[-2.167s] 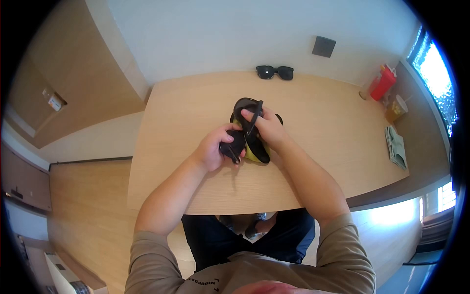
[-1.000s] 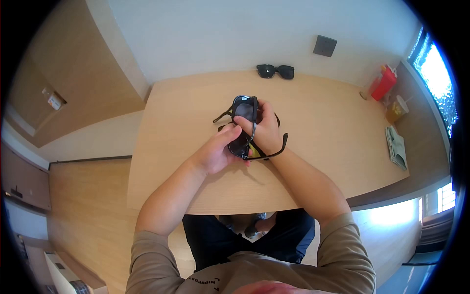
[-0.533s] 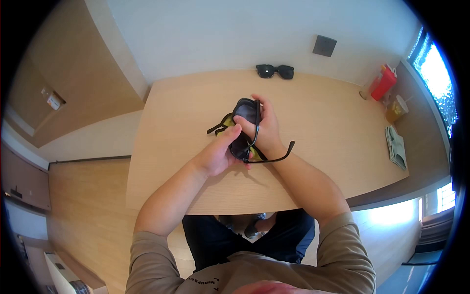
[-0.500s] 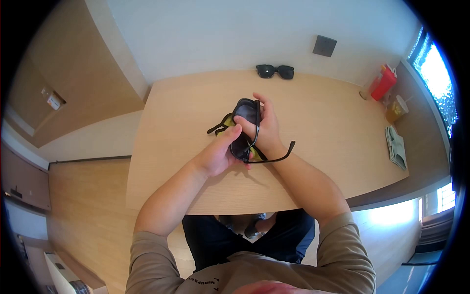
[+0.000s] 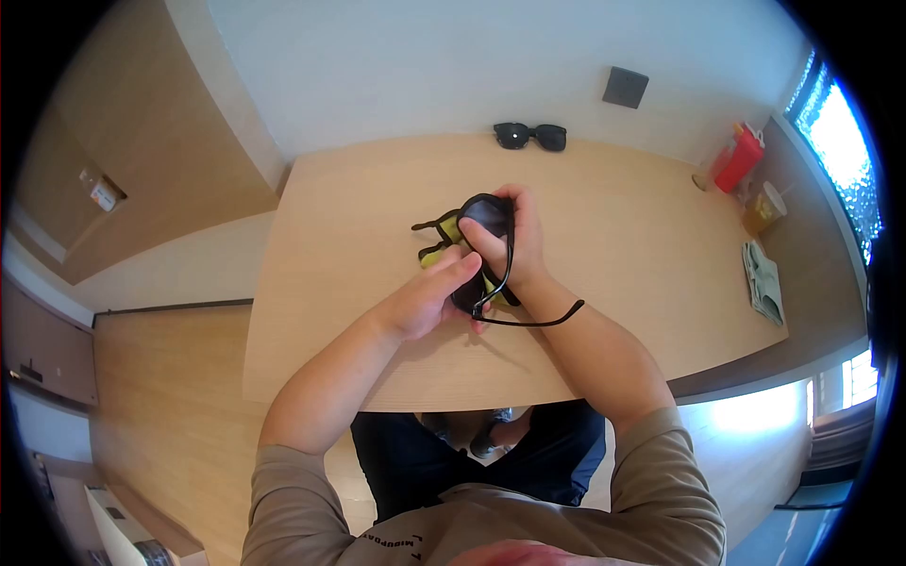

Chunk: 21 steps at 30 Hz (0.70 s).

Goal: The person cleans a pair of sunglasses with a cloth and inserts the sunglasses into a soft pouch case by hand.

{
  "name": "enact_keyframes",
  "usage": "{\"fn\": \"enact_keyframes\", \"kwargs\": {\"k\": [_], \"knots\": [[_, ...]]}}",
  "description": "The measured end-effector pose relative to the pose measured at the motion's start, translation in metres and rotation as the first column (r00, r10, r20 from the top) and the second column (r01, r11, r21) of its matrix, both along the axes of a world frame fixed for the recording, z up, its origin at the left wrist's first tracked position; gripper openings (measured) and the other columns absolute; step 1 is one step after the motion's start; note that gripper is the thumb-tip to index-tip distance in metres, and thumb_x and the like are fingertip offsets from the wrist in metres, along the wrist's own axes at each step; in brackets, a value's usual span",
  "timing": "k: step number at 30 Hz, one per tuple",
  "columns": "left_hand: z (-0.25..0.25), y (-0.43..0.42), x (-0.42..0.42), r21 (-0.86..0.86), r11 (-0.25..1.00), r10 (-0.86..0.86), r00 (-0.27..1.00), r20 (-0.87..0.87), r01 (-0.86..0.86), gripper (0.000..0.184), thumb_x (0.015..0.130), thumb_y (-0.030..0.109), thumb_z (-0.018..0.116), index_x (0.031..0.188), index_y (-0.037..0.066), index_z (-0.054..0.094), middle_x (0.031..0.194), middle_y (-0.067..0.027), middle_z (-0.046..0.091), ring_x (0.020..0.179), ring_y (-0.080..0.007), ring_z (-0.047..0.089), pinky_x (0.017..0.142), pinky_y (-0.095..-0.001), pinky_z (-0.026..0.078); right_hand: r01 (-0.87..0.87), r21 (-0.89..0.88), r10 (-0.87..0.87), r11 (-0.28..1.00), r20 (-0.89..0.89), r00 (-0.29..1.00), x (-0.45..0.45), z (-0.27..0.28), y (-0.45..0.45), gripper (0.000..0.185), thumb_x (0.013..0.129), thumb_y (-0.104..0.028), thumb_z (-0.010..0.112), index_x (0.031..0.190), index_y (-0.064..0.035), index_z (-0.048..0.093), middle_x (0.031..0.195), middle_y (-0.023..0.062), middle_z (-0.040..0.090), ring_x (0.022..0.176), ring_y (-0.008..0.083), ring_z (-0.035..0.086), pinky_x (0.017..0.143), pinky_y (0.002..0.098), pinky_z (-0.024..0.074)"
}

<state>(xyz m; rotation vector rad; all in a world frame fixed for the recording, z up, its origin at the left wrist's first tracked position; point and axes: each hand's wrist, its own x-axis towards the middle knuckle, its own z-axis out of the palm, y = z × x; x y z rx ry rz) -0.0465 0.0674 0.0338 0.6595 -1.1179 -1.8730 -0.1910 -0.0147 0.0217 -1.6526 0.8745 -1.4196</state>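
Over the near middle of the table, both hands grip a pair of black-framed sunglasses (image 5: 487,215) with dark lenses. The temples are unfolded and point toward me and to the right. My left hand (image 5: 429,297) is closed around the lower lens, thumb on top. My right hand (image 5: 519,241) closes around the upper lens, its thumb lying across it. Behind the lenses, a yellow-green cloth piece with black edging (image 5: 450,229) sticks out to the left and below. Both hands appear to press it against the glasses, though most of it is hidden.
The wooden table (image 5: 340,236) meets a white wall, with another pair of sunglasses (image 5: 530,137) at its back edge. On the right stand a red container (image 5: 739,160) and a lidded cup (image 5: 764,208), with a folded pale cloth (image 5: 763,285) nearer me.
The sunglasses and both hands have shifted slightly to the right and toward me. The glasses have turned a little, and more yellow-green cloth shows at the left.
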Motion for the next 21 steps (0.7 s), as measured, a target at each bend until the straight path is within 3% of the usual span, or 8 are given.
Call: {"fn": "enact_keyframes", "kwargs": {"k": [3,6,9,15,18,21], "knots": [[-0.005,-0.003,0.002,-0.004,1.000,-0.022,0.999,0.046,0.022,0.054,0.094,0.052,0.049,0.123,0.007,0.042,0.103,-0.0079,0.058,0.088,-0.0180,0.061,0.066,-0.0350,0.055,0.042,-0.023,-0.043,0.999,-0.058,0.997,-0.001,0.007,0.004,0.044,0.074,-0.018,0.076,0.104,-0.0021,0.048,0.089,0.0065,0.057,0.079,0.0127,0.054,0.070,0.0273,0.0478],[-0.006,-0.002,0.000,0.008,1.000,-0.008,0.998,0.059,0.008,0.052,0.095,0.050,0.050,0.121,0.007,0.040,0.102,-0.0092,0.058,0.087,-0.0184,0.062,0.064,-0.0338,0.055,0.018,0.011,-0.018,1.000,0.080,0.997,0.002,0.003,0.000,0.037,0.078,-0.018,0.075,0.100,-0.0026,0.049,0.087,0.0057,0.057,0.076,0.0105,0.052,0.066,0.0258,0.0462],[-0.010,-0.002,0.000,0.009,1.000,-0.017,0.995,0.100,0.016,0.050,0.095,0.048,0.051,0.121,0.007,0.038,0.100,-0.0098,0.057,0.086,-0.0189,0.062,0.064,-0.0345,0.055,-0.056,0.213,-0.002,0.975,0.262,0.965,0.004,0.012,0.006,0.040,0.076,-0.020,0.077,0.098,-0.0011,0.049,0.083,0.0074,0.059,0.072,0.0124,0.055,0.062,0.0278,0.0471],[-0.010,0.001,-0.006,0.040,0.999,0.017,0.987,0.160,-0.024,0.051,0.096,0.047,0.051,0.123,0.006,0.036,0.097,-0.0104,0.057,0.085,-0.0200,0.062,0.062,-0.0348,0.054,-0.090,0.311,-0.015,0.946,0.319,0.948,0.003,0.016,0.005,0.026,0.082,-0.018,0.070,0.089,-0.0011,0.052,0.079,0.0051,0.057,0.068,0.0098,0.053,0.058,0.0249,0.0446],[-0.007,0.003,-0.010,0.041,0.997,0.056,0.989,0.136,-0.063,0.053,0.094,0.045,0.055,0.119,0.001,0.038,0.088,-0.0091,0.056,0.069,-0.0147,0.058,0.055,-0.0282,0.052,-0.091,0.392,-0.041,0.916,0.318,0.947,0.001,0.025,0.008,0.022,0.085,-0.021,0.067,0.089,-0.0034,0.053,0.077,0.0029,0.056,0.068,0.0088,0.051,0.058,0.0240,0.0437],[-0.010,0.001,-0.005,0.048,0.999,-0.015,0.986,0.165,0.007,0.050,0.096,0.044,0.051,0.124,0.006,0.035,0.100,-0.0097,0.056,0.084,-0.0193,0.061,0.061,-0.0343,0.054,-0.079,0.435,-0.064,0.897,0.305,0.950,0.000,0.025,0.009,0.019,0.087,-0.021,0.065,0.089,-0.0052,0.054,0.076,0.0015,0.056,0.068,0.0081,0.051,0.059,0.0233,0.0433]]}}
